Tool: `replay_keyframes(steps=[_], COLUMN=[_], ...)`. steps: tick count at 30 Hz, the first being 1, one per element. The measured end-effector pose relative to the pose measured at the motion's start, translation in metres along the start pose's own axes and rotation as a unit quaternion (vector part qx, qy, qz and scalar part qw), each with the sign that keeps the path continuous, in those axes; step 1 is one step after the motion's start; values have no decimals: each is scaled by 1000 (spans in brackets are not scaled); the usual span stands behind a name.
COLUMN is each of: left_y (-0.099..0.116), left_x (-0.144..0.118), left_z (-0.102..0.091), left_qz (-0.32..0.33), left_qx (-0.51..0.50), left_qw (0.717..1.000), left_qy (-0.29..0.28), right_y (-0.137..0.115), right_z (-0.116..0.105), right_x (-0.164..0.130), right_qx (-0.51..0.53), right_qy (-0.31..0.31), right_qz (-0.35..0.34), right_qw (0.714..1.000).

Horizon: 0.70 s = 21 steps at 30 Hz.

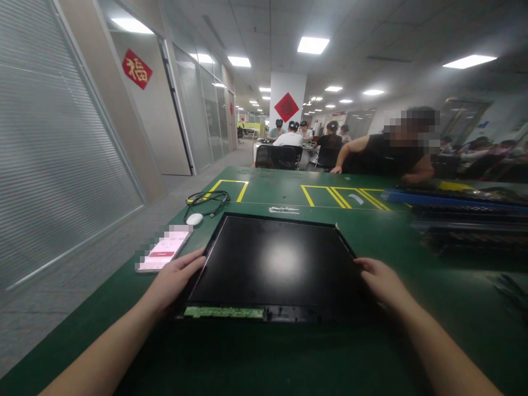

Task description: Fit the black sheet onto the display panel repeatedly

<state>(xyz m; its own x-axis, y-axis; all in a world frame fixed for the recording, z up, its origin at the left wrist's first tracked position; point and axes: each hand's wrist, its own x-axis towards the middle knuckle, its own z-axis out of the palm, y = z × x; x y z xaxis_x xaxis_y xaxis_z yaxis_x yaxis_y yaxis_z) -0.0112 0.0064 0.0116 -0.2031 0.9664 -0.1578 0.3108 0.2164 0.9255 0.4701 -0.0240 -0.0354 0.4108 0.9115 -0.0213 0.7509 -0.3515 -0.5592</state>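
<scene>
A black flat display panel (247, 258) lies in front of me, its dark glossy face up and reflecting a ceiling light. Along its near edge runs a green circuit board strip (225, 312). My left hand (175, 275) grips the panel's left edge, thumb on top and the other fingers partly hidden beneath. On the opposite side, my right hand (381, 280) holds the right edge in the same way. Whether the panel rests on the table or is slightly raised, I cannot tell.
On the green table (280, 357), a lit phone (165, 250), a white mouse-like object (194, 219) and a coiled black cable (206, 201) lie at left. Blurred dark panels (466, 220) are stacked at right. A person (388, 154) leans on the far edge.
</scene>
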Motion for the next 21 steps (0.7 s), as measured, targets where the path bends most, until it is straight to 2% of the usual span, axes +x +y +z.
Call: replay_keyframes(steps=[1,3,6,13,21], left_y=[5,13,19,12,10], left_x=[-5,-13,-20,-20,-22], left_z=[1,5,10,14,13], left_qz=[-48,-103,-138,-137,-93], left_qx=[-50,-133,-202,-254,-238], left_qw=[998,984,967,954,960], left_qy=[-11,-52,-78,-86,-114], right_y=[0,1,2,0,-7], right_z=[1,2,5,4,1], right_x=[0,1,2,-2,-6], right_qx=[-9,-16,-14,-44,-45], right_qy=[3,10,13,6,4], right_qz=[-3,-9,-21,-38,-29], right_qw=[1000,1000,1000,998,999])
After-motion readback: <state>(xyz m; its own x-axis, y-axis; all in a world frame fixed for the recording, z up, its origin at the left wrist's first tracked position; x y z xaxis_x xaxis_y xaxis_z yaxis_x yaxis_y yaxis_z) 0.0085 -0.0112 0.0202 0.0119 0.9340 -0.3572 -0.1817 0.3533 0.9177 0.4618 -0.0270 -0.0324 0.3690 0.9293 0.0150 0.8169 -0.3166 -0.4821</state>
